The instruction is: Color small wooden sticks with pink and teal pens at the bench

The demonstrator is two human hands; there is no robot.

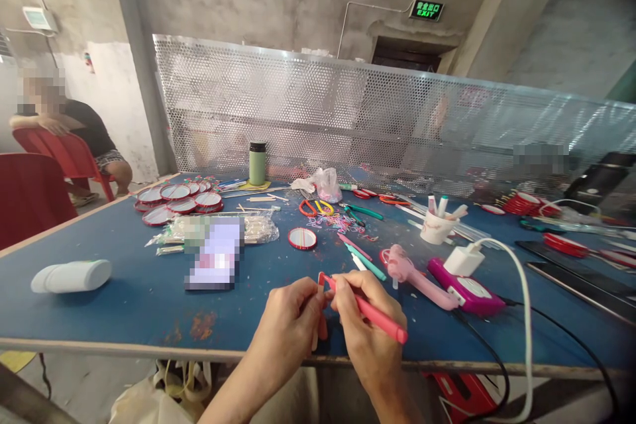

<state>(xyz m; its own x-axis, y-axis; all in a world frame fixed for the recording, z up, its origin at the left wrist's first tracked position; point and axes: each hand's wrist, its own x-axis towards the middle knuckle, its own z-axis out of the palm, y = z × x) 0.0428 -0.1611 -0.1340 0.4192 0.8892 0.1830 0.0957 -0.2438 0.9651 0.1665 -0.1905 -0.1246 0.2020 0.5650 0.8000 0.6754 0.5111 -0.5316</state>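
My left hand (292, 318) is closed around a flat wooden craft stick (315, 338), held upright near the table's front edge. The top of the stick looks red. In a writing grip, my right hand (370, 331) holds a pinkish-red marker (380, 319), its tip touching or very close to the stick's top. Beyond my hands lie a small round red-rimmed disc (302, 238), a teal marker (368, 262) and a pink marker (354, 246). My fingers partly hide the stick.
A blurred lit phone (217, 253) leans left of centre, near a white bottle (72, 276). Right stand a pink glue gun (422, 278), a purple power strip (470, 288) with cables, and a paper cup (440, 226). A green tumbler (257, 164) stands behind. A person (79, 126) sits far left.
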